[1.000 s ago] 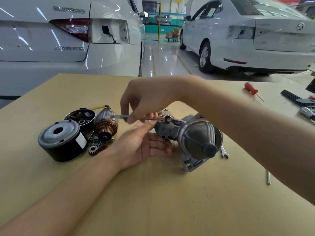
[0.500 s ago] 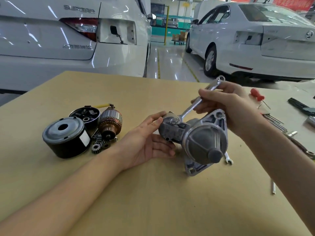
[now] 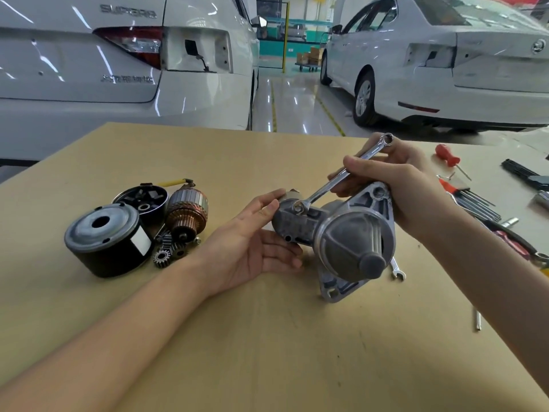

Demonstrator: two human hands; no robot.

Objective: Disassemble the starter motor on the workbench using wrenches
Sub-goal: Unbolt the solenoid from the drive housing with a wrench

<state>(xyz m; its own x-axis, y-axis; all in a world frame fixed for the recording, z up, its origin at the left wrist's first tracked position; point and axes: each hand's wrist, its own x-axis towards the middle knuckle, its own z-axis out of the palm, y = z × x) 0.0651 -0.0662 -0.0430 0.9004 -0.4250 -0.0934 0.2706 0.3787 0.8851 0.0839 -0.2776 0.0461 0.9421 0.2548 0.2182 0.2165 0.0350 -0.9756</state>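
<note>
Head view: since 1 s ago the right hand (image 3: 395, 185), gripping the wrench (image 3: 341, 176), has swung its handle from 9 o'clock to 2 o'clock, open end on a fastener atop the starter motor (image 3: 341, 236) mid-workbench (image 3: 267, 337) — probably loosening it. Left hand (image 3: 252, 248), fingers straight, steadies the housing. At 10 o'clock, a white car (image 3: 118, 69) reads "SUPERB".
</note>
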